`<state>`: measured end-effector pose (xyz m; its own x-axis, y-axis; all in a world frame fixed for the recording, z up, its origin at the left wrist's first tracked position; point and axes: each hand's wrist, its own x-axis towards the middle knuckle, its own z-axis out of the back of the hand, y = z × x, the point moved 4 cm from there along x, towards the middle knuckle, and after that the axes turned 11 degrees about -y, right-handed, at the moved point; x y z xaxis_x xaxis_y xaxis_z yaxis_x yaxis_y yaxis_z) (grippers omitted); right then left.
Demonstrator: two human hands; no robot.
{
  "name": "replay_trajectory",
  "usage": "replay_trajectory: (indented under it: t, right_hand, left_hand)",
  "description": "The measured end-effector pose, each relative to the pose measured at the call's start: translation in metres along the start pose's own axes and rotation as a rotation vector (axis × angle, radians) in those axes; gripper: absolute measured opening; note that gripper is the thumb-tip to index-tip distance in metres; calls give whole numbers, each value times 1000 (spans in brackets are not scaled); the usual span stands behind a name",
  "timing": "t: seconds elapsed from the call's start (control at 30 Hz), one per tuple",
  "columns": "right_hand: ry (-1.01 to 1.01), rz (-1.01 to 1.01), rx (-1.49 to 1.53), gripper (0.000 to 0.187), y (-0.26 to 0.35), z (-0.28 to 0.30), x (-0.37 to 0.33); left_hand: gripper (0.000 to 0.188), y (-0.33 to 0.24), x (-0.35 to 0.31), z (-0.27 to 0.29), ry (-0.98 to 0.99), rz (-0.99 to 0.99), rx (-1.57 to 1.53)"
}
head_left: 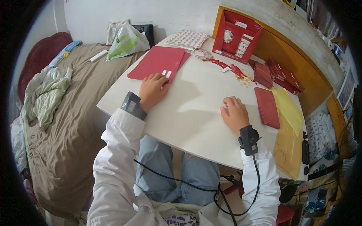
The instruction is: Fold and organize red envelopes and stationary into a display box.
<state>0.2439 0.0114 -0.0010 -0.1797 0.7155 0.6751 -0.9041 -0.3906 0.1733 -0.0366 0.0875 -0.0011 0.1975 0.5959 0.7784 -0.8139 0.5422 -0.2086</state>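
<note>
My left hand (152, 90) lies on the near edge of a stack of red card sheets (156, 62), fingers stretched out and palm down. Just beyond its fingertips, two small white labels (166, 73) sit on the top sheet. My right hand (234, 115) rests on the white table (188, 113), fingers loosely bent and thumb apart, with nothing visible in it. To its right lies a pile of dark red folded cards (267, 107). Both wrists wear black strapped devices, and a cable runs from the right one.
An upright red display box (237, 35), a patterned white sheet (187, 39), red ribbon-like strips (226, 67) and bundled red packets (263, 75) line the table's back. Yellow paper (288, 109) and a brown envelope (288, 147) lie right. A bed (71, 113) stands left.
</note>
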Motion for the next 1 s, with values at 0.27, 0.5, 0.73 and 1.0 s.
replay_trajectory:
  t: [0.27, 0.5, 0.73, 1.0]
  right_hand:
    - [63, 24, -28, 15, 6, 3, 1]
    - [66, 32, -52, 14, 5, 3, 1]
    - [54, 12, -18, 20, 3, 2, 1]
    - [43, 31, -26, 20, 4, 2, 1]
  left_hand:
    - [13, 3, 2, 3, -9, -23, 6]
    - [13, -1, 3, 4, -14, -40, -2]
    - [12, 0, 3, 2, -8, -45, 20]
    - [10, -4, 7, 8, -112, -101, 23]
